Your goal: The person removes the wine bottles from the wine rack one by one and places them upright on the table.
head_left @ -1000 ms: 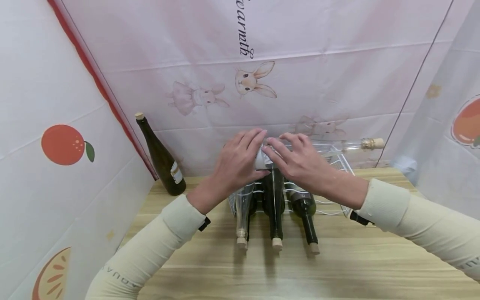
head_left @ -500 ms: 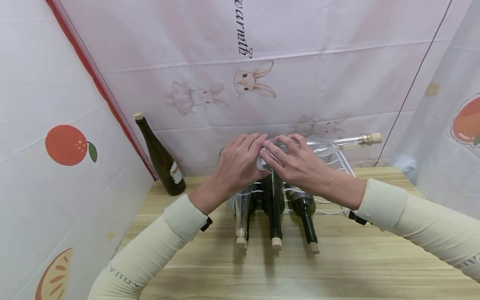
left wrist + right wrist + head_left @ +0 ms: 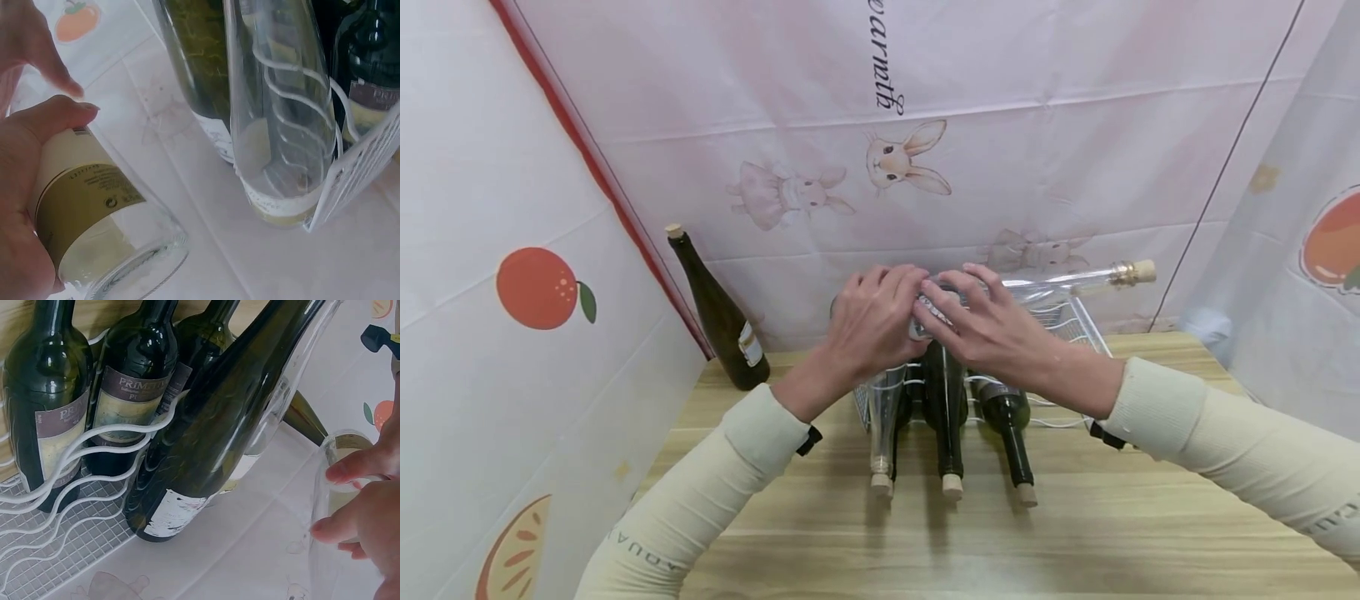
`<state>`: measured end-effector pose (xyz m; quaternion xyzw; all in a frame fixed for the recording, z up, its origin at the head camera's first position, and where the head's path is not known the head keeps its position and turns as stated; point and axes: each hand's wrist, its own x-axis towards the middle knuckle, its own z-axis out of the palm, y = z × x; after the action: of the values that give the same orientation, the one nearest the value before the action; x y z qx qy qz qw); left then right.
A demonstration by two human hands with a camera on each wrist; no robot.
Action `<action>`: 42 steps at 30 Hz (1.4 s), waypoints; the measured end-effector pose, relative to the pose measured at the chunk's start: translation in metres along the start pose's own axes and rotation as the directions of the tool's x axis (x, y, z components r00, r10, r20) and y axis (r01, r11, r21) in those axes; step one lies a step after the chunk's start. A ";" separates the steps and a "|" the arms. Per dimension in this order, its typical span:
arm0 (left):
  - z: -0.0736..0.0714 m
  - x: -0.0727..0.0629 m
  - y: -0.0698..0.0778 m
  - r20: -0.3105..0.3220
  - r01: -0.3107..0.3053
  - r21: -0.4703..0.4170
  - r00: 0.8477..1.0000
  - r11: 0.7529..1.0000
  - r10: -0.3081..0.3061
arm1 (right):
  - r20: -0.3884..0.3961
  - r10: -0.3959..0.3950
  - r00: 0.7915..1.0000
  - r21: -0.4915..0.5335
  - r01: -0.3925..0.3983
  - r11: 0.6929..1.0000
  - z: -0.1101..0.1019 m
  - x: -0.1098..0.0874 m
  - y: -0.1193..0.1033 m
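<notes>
Clear glass bottle with a pale cork stopper (image 3: 1063, 284): on its side in both my hands, above the back of a white wire rack with a mesh side (image 3: 1092, 327), neck and cork out to my right. Cannot tell whether it touches the rack.

Left hand (image 3: 874, 321): fingers curled round the body at the base end, over a gold-and-cream paper label (image 3: 90, 194); base exposed beyond the grip in the left wrist view. Right hand (image 3: 992, 321): beside the left, fingers bent over the body, also grasping; the neck projects past it.

In the rack, below the hands, necks toward me: a second clear corked bottle (image 3: 883, 425) at left, a dark green glass bottle with a cork (image 3: 947, 408) in the middle, a dark green bottle with a grey-purple label (image 3: 1009, 421) at right.

Tall olive-green corked bottle (image 3: 718, 317): upright on the pale wood-grain surface (image 3: 1000, 550), left of the rack, well apart from my hands.
</notes>
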<state>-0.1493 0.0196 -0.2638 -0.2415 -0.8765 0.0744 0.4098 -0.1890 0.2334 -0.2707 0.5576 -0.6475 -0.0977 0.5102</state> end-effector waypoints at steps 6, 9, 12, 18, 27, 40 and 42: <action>0.001 -0.002 -0.005 -0.020 0.004 -0.007 1.000 1.000 -0.005 | -0.036 -0.071 0.997 -0.161 0.065 0.985 0.004 0.002 -0.001; 0.003 -0.004 -0.008 -0.022 0.005 -0.033 1.000 0.999 -0.006 | -0.006 -0.105 0.994 -0.200 0.102 0.974 0.003 0.001 -0.002; 0.005 -0.006 -0.010 -0.017 0.009 -0.061 1.000 0.998 -0.011 | 0.024 -0.143 0.989 -0.214 0.145 0.966 0.003 -0.002 -0.003; 0.007 -0.013 -0.019 0.082 0.092 -0.142 0.993 0.986 -0.081 | 0.000 -0.182 0.983 -0.184 0.179 0.967 0.006 -0.008 -0.003; 0.012 -0.036 -0.043 0.224 0.337 -0.280 0.933 0.899 -0.280 | -0.044 -0.164 0.985 -0.053 0.162 0.985 0.023 -0.017 0.000; 0.031 -0.072 -0.077 0.276 0.650 -0.361 0.759 0.668 -0.590 | 0.368 0.371 0.853 0.436 -0.511 0.741 0.043 -0.028 0.002; 0.034 -0.079 -0.082 0.283 0.687 -0.360 0.725 0.632 -0.628 | 0.474 0.423 0.772 0.439 -0.624 0.647 0.044 -0.029 0.003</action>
<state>-0.1615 -0.0876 -0.3136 0.0143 -0.9213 -0.2649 0.2844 -0.2293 0.2390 -0.3052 0.4446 -0.8556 0.1643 0.2082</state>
